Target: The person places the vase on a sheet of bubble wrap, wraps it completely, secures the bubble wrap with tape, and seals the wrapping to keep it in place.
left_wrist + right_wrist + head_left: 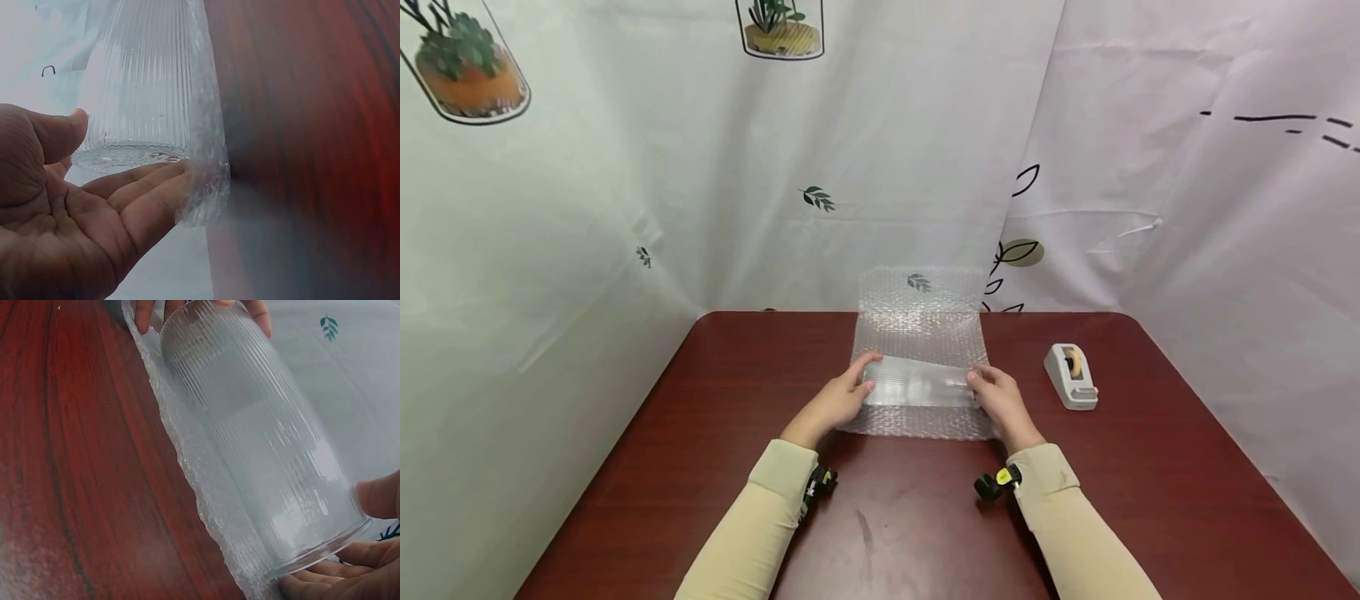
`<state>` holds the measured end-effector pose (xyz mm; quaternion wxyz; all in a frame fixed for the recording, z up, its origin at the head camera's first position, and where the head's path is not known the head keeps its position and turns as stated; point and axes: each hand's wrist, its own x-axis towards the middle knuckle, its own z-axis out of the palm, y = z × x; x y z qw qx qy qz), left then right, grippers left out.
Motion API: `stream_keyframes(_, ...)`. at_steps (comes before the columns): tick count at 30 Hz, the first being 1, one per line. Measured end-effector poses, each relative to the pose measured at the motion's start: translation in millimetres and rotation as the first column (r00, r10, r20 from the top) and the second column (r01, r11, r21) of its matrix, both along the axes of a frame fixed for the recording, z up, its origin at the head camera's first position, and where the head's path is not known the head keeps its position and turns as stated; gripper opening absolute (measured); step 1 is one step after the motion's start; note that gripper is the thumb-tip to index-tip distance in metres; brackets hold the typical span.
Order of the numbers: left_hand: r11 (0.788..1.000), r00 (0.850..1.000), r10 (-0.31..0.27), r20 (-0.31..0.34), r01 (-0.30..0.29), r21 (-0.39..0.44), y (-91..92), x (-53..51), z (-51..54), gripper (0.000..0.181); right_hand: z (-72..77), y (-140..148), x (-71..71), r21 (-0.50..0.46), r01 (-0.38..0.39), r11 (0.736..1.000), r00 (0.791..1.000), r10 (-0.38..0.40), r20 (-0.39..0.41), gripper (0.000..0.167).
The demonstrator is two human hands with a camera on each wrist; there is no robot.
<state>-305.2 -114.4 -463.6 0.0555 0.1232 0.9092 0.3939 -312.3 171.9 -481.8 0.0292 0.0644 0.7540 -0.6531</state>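
A clear ribbed glass vase (917,383) lies on its side across a sheet of bubble wrap (919,333) on the table. At its base end, my left hand (837,402) holds the vase, thumb on the side and fingers by the base. My right hand (1003,404) grips the opposite, rimmed end between thumb and fingers. From the left wrist view, the thick base of the vase (137,94) rests close to the fingers. In the right wrist view the bubble wrap (187,444) runs beneath the vase, and its rim sits by the right thumb.
A white tape dispenser (1072,377) with a roll of tape stands to the right on the dark red table (760,358). The bubble wrap's far end rises against the white printed curtain (775,250) behind the table's back edge.
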Motion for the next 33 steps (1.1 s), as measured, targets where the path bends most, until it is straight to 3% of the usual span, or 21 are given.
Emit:
stream_keyframes(22, 1.0, 1.0, 0.022, -0.022, -0.023, -0.003, 0.4, -3.4, -5.9, 0.05, -3.2, 0.8, -2.0, 0.018, 0.024, 1.0, 1.0, -0.024, -0.012, 0.047)
stream_keyframes(33, 1.0, 1.0, 0.027, 0.016, -0.027, -0.013, 0.8, -4.4, -5.6, 0.052, -4.7, 1.5, -3.2, 0.015, -0.002, 1.0, 0.998, 0.003, -0.061, 0.047)
